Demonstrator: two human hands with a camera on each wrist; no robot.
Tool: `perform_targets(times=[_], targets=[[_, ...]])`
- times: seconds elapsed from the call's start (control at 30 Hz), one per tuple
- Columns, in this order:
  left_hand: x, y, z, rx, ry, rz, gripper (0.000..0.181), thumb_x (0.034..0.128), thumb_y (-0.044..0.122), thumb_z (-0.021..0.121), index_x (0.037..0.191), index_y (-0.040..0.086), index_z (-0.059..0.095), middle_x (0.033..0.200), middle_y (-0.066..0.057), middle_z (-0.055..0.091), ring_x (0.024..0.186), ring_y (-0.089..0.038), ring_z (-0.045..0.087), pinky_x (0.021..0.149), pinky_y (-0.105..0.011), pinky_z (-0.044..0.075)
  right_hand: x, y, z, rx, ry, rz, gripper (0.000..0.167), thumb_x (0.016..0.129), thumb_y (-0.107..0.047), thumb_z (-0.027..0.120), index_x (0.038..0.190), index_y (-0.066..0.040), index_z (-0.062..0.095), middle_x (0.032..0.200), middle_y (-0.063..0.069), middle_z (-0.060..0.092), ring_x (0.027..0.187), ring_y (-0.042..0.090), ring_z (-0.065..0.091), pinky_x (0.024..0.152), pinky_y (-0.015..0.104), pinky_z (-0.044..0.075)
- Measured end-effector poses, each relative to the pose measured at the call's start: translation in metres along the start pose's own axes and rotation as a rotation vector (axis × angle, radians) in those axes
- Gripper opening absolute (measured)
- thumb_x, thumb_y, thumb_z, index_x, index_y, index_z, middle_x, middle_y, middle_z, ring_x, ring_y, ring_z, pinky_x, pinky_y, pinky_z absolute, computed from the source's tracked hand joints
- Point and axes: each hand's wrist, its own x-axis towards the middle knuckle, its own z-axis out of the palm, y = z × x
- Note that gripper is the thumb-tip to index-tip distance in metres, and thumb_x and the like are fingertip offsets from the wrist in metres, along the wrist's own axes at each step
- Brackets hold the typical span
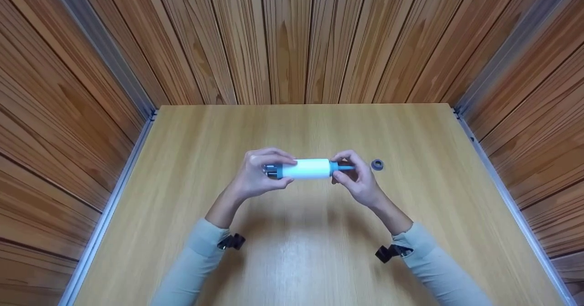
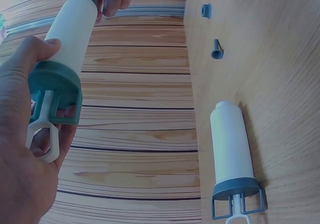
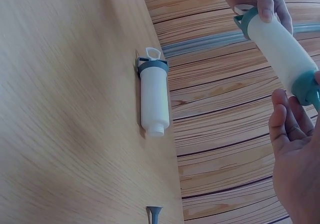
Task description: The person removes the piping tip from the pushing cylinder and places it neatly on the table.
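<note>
One pale sleeve (image 1: 189,260) enters at the left, and a small black device (image 1: 232,241) sits at its cuff. From this sleeve comes the left hand (image 1: 255,173), which grasps the handle end of a white tube (image 1: 306,168); the thumb presses on the body, and the white pull ring (image 2: 44,140) is near the palm. This tube is held in the air above the wooden table (image 1: 301,260), lying almost level between both hands. At its right end there is a blue-green tip (image 1: 346,167), and the right hand (image 1: 360,183) grasps this end with thumb and forefinger. On the table, as the left wrist view shows, a second white tube (image 2: 231,141) lies on its side, with a grey-blue handle frame. Farther to the right come a small grey-blue cone (image 2: 217,50) and then, beyond the right hand, a small dark ring (image 1: 377,164).
</note>
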Motion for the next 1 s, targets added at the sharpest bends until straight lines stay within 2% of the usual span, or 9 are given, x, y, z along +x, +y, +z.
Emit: perform_targets(times=[0.33,0.67,0.8,1.0], targets=[[-0.0017,0.0007,-0.0017,0.006,0.010,0.016,0.031,0.0864,0.004,0.094,0.117,0.008,0.087,0.122,-0.014,0.085,0.115,-0.036,0.082,0.100,-0.047,0.068,0.0034,0.0013,0.0017,-0.039,0.018,-0.003,0.022,0.108,0.011,0.052,0.129,0.017,0.053,0.113,-0.012,0.067,0.082,0.005,0.068,0.074,0.020,0.062],[0.0028,0.0019,-0.0007,0.021,0.007,0.011,0.030,0.0880,0.006,0.094,0.117,0.008,0.087,0.122,-0.014,0.085,0.114,-0.035,0.082,0.098,-0.049,0.070,0.0033,-0.0001,-0.0021,-0.033,0.032,0.009,0.019,0.106,0.014,0.053,0.125,0.018,0.053,0.111,-0.013,0.068,0.082,0.004,0.068,0.075,0.019,0.062],[0.0027,0.0012,0.0014,0.018,0.004,-0.003,0.029,0.0883,0.007,0.094,0.117,0.007,0.088,0.122,-0.014,0.086,0.112,-0.035,0.082,0.096,-0.050,0.070,0.0020,0.0002,-0.0035,-0.022,0.031,0.011,0.021,0.105,0.014,0.056,0.125,0.018,0.053,0.113,-0.011,0.069,0.085,0.006,0.070,0.076,0.021,0.064],[0.0015,0.0004,0.0004,0.025,-0.006,-0.019,0.030,0.0883,0.007,0.094,0.118,0.007,0.087,0.123,-0.014,0.085,0.115,-0.035,0.082,0.099,-0.051,0.070,0.0013,0.0016,-0.0037,0.025,-0.008,-0.042,0.030,0.099,0.019,0.058,0.129,0.020,0.051,0.121,-0.010,0.068,0.093,0.009,0.073,0.083,0.023,0.066]])
